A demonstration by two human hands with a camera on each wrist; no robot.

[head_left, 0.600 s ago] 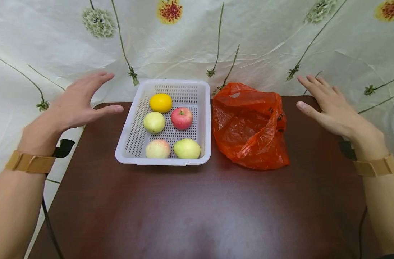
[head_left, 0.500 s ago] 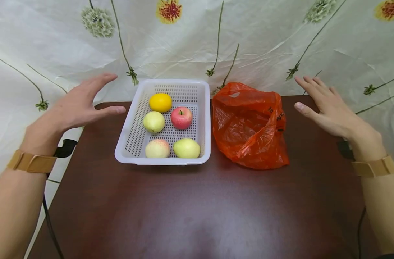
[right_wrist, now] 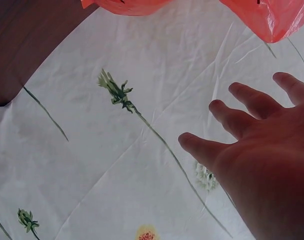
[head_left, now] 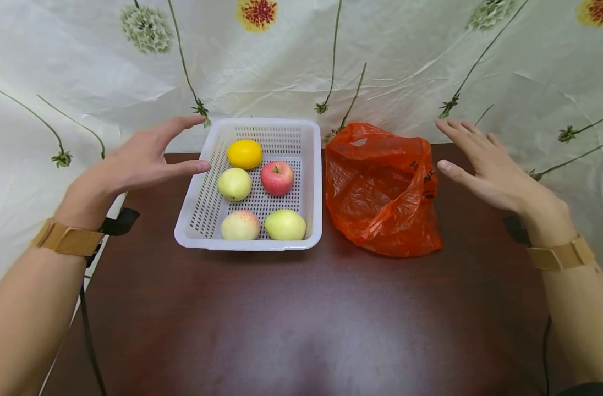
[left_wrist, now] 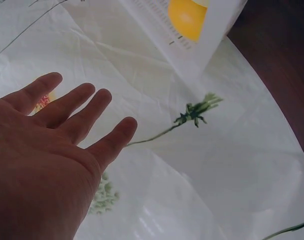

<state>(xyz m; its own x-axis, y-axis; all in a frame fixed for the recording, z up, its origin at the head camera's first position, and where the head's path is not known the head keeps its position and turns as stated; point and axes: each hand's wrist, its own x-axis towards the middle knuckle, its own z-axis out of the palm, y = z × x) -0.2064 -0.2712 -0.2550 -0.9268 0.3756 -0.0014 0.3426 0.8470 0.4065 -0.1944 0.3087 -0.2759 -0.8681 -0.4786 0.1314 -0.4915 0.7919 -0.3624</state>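
Observation:
My left hand [head_left: 145, 157] hovers at the left side of a white perforated plastic basket [head_left: 248, 245], fingers extended and thumb tip overlapping its rim in the head view. Inside the basket lie a yellow lemon [head_left: 244, 154], a red apple [head_left: 277, 178], a pale green round fruit [head_left: 234, 184], a pinkish-white peach [head_left: 240, 225] and a yellow-green pear [head_left: 285, 225]. To the right of the basket, a crumpled red plastic bag [head_left: 381, 198] lies with its mouth spread. My right hand [head_left: 497, 170] is held just right of the bag, fingers straight and holding nothing.
A dark brown table [head_left: 301, 308] carries the basket and bag near its far edge. Behind it hangs a white flower-patterned cloth [head_left: 390, 49]. Both wrists wear brown straps [head_left: 69, 237] with small cameras, and black cables trail down from them.
My left hand has moved right toward the basket, and my right hand has moved left toward the bag. Fruit, basket and bag stay in place.

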